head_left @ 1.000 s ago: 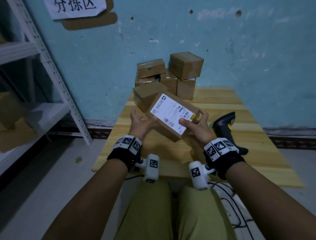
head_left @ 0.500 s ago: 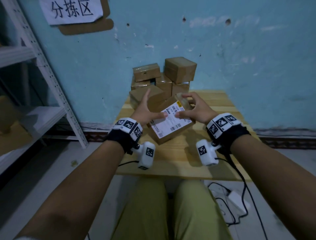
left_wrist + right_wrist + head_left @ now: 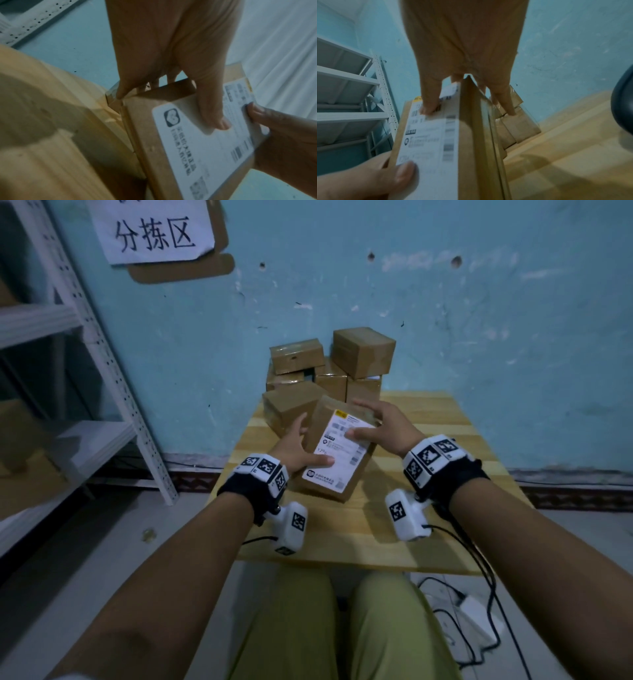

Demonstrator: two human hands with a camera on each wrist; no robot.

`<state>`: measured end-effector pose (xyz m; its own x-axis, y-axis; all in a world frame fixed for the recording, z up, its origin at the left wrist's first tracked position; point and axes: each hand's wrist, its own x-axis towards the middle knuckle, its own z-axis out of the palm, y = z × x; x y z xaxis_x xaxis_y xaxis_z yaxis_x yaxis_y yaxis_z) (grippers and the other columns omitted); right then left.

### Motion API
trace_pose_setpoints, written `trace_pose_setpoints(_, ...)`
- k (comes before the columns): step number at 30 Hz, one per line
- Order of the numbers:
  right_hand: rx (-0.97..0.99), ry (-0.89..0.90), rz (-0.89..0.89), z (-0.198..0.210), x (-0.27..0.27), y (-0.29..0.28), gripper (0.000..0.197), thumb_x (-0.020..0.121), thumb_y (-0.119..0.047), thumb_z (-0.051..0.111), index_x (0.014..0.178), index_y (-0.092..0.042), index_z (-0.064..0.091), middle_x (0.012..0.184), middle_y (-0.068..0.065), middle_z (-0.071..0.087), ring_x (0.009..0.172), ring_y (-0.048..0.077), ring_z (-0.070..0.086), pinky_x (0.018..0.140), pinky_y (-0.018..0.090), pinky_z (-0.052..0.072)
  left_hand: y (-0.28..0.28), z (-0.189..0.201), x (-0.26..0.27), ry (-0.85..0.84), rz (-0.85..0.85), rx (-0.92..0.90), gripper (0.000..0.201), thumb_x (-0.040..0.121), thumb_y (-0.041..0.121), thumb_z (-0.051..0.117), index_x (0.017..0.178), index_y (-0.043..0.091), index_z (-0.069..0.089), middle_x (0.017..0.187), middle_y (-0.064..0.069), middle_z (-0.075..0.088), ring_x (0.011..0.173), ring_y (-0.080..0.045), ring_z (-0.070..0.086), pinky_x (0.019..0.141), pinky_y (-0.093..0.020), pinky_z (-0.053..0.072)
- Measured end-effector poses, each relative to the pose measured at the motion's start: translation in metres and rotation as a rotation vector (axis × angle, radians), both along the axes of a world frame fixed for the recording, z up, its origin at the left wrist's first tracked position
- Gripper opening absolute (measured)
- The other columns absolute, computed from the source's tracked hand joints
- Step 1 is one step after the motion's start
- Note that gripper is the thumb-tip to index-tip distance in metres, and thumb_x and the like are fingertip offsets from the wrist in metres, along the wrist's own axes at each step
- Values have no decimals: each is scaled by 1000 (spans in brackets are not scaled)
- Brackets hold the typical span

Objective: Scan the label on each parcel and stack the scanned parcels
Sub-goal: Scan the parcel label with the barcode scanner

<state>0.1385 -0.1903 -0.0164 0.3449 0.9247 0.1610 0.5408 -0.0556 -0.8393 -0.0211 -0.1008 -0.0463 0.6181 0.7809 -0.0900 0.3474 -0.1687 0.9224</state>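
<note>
A pale blue, scuffed plaster wall (image 3: 479,320) rises behind a white perforated metal shelving rack (image 3: 102,354) on the left and a light slatted wooden table (image 3: 376,529) in the middle. At the table's far edge, against the wall, sits a pile of small brown cardboard boxes (image 3: 363,352), some stacked on others. Just in front of that pile, tilted up off the table top with its near edge low, is a flat brown cardboard parcel with a white printed shipping label (image 3: 337,450) facing up; whether its lower edge touches the wood cannot be told. The left hand (image 3: 294,448) clasps the parcel's left side, thumb pressed flat on the label and the other fingers reaching round the far edge, as the left wrist view shows. The right hand (image 3: 383,428) grips the right side, thumb on the label's upper part and fingers spread over the parcel's far top corner. On the floor lies a white power adapter with black cables (image 3: 476,611).
</note>
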Motion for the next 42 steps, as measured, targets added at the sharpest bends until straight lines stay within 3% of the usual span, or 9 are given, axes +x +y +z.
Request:
trace_pose_setpoints(3,1,123,-79,-17,-3,2,76,80,-10,71,144,-20,32,144,5,42,130,24,43,106,46,41,0,-9,-1,-132,71,-66,104,68,-1,77,150,17,15,141,-10,46,114,-15,50,89,-31,50)
trace_pose_setpoints(5,-13,191,-86,-29,-6,3,73,83,-8,66,145,-23,29,142,9,46,129,28,46,100,53,45,-3,-14,-2,-174,79,-78,93,73,-2,74,148,14,21,136,-9,51,105,-12,50,69,-15,52)
trace_pose_setpoints(7,-14,210,-88,-37,-8,5,65,86,-5,61,142,-21,32,135,11,52,126,28,50,95,54,49,-5,-19,-2,-194,78,-80,82,76,0,72,144,16,29,134,-8,54,100,-11,52,57,-12,50)
trace_pose_setpoints(16,9,177,-136,-55,-13,8,56,88,-9,58,140,-18,38,132,9,57,124,24,52,97,50,49,-7,-28,4,-250,136,-162,74,77,8,73,140,23,37,127,-7,61,101,-21,62,92,-42,52)
trace_pose_setpoints(21,-19,81,-263,-70,-13,-10,49,91,-15,57,137,-10,41,137,9,50,127,23,47,99,29,39,-4,-27,4,-225,133,-141,73,79,11,72,141,18,35,129,-7,59,98,-16,59,80,-29,50)
trace_pose_setpoints(25,-38,-253,-479,-77,5,-38,39,89,-17,57,126,-6,53,133,14,51,126,28,45,104,34,34,-2,-31,5,-220,126,-129,73,79,12,72,143,17,34,130,-5,59,93,-13,59,64,-15,49)
trace_pose_setpoints(29,-292,-536,-571,-76,24,-63,40,89,-27,56,124,-8,54,130,17,51,121,34,45,97,42,40,-4,-31,5,-225,119,-105,70,82,10,69,142,16,35,130,-5,57,91,-10,56,50,-7,48)
trace_pose_setpoints(36,-567,-255,-621,-81,48,-65,72,86,-29,63,141,-3,26,139,22,36,129,40,36,105,47,33,-5,-27,5,-192,114,-95,66,83,13,67,141,17,37,133,-7,56,96,-11,53,53,-9,43)
trace_pose_setpoints(42,-586,-224,-646,-91,57,-60,62,89,-15,58,139,2,26,135,25,42,124,41,43,100,47,38,-2,-25,7,-169,119,-116,63,84,14,66,140,17,38,132,-8,57,94,-13,54,62,-14,46)
